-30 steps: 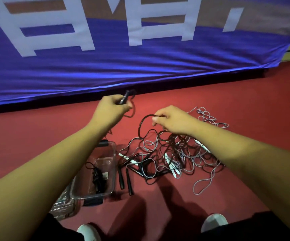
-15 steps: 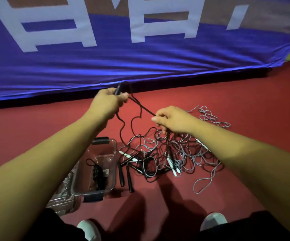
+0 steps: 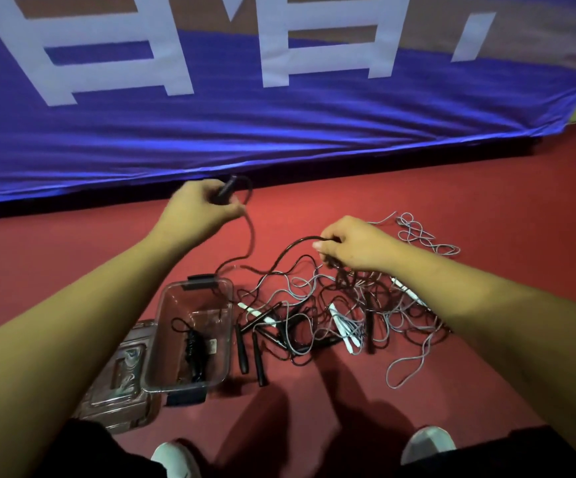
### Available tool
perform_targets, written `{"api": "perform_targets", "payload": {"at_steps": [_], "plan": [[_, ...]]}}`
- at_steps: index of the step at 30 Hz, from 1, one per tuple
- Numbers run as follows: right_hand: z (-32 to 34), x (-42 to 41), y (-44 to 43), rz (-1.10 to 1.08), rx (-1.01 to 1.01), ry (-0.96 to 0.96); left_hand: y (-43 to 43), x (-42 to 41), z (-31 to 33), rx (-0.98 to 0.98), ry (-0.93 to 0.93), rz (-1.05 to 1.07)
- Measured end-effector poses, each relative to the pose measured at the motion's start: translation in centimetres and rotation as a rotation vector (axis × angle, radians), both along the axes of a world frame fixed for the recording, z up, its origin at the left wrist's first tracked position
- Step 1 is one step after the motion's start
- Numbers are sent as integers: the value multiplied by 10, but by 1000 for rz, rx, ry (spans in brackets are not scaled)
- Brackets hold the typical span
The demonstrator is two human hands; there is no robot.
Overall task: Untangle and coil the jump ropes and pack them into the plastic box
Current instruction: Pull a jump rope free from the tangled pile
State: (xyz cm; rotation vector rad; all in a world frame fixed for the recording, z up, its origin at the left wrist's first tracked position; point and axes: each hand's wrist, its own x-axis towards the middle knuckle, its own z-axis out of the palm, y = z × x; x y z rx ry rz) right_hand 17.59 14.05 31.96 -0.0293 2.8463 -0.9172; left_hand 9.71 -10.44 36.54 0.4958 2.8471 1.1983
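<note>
My left hand (image 3: 200, 208) grips a black jump rope handle (image 3: 226, 189) raised above the red floor. Its black cord (image 3: 250, 243) hangs down in a loop and runs to my right hand (image 3: 355, 244), which pinches the cord above the tangled pile of black and grey ropes (image 3: 341, 305). Black handles (image 3: 250, 350) and white handles (image 3: 343, 329) lie in the pile. The clear plastic box (image 3: 162, 343) stands open to the left of the pile, with one coiled black rope (image 3: 193, 350) inside it.
The box's clear lid (image 3: 121, 381) lies on the floor left of the box. A blue banner (image 3: 245, 132) hangs along the far side. My white shoes (image 3: 173, 460) show at the bottom edge. A grey cord loop (image 3: 407, 367) trails to the right.
My right hand slid along the black cord and dropped lower over the pile. The taut stretch between my hands has gone slack into a hanging loop. My left hand stayed raised with the handle.
</note>
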Motion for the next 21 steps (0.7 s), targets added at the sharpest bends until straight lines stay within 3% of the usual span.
{"api": "perform_targets", "payload": {"at_steps": [2, 6, 11, 21], "plan": [[9, 0, -15, 51, -15, 36, 17, 18, -1, 111, -177, -158], [22, -2, -37, 76, -59, 116, 34, 32, -11, 38, -325, -317], [27, 1, -33, 59, -232, 99, 35, 26, -10, 175, -277, -187], [11, 4, -32, -11, -328, -22, 34, 20, -4, 419, -345, 98]]}}
